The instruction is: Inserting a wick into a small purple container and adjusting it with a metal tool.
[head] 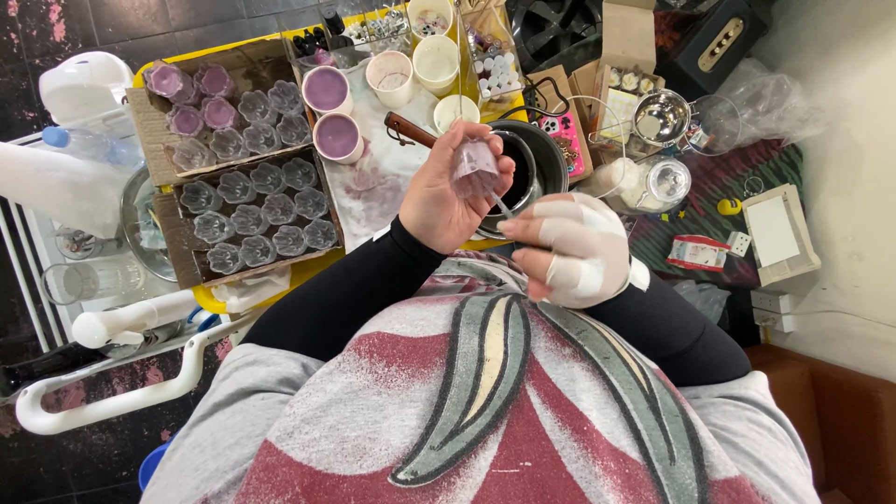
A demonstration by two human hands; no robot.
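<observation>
Clear, lilac-tinted small glass cup (474, 166) sits gripped in the left hand (446, 196); the bandaged right hand's (577, 250) fingers (527, 227) pinch a thin stick (502, 206) touching it.

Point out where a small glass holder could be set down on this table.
The stained white cloth offers bare room, between the purple-filled cups and the dark pot. The cardboard trays are packed with glass holders, and the far edge is crowded with cups and boxes. The left hand holds a glass holder over the pot.
</observation>
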